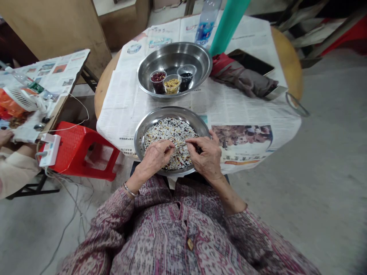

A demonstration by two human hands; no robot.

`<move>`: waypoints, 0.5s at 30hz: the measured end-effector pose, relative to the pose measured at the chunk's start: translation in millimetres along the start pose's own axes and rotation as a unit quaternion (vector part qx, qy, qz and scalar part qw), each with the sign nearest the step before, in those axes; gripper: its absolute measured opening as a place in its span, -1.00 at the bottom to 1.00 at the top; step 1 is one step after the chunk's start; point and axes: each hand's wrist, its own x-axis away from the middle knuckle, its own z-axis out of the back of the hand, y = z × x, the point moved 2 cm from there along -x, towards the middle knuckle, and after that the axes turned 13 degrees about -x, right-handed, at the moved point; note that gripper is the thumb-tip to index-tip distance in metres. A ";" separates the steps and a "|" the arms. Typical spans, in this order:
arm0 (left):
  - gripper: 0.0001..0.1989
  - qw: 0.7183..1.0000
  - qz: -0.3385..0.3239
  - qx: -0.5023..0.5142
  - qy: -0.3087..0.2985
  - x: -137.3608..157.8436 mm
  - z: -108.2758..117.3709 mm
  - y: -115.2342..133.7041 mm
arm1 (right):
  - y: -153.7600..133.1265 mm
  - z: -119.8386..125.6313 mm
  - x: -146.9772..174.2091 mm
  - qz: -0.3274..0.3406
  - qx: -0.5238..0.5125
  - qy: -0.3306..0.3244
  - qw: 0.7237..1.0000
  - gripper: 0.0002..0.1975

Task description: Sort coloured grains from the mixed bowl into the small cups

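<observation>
Over a shallow steel basin [139,147] of mixed grains [172,133], white with black, yellow and dark red bits among them, both my hands are at work. My left hand [157,156] is closed in a pinch at the basin's near left side; whatever lies between its fingertips is too small to make out. At the right rim my right hand [208,154] has its fingers curled round a few dark beans [198,149], thumb and forefinger pressed together. Beyond stands a larger steel basin [183,49] with three clear cups: dark red beans [158,77], yellow grains [172,84] and black beans [186,77].
Newspaper [243,110] covers the round table. A plastic bottle [205,26], a green cylinder [229,25], a folded grey umbrella [243,78] and a phone [255,63] lie or stand behind. On the left are a red stool [83,152], a power strip [50,150] and another person's arm [17,164].
</observation>
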 end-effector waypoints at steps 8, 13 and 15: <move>-0.91 1.000 0.000 -0.014 0.001 3.1 -4.1 0.0 | 0.8 -0.2 0.9 0.003 0.001 0.004 1.000 -0.87; -0.91 1.000 0.007 -0.015 -0.004 5.6 -5.6 1.2 | 2.0 -0.4 1.3 -0.004 0.000 -0.001 1.000 -0.87; -0.91 1.000 0.008 -0.013 -0.004 6.5 -5.9 1.8 | 1.7 -0.3 1.5 -0.004 -0.003 -0.002 1.000 -0.87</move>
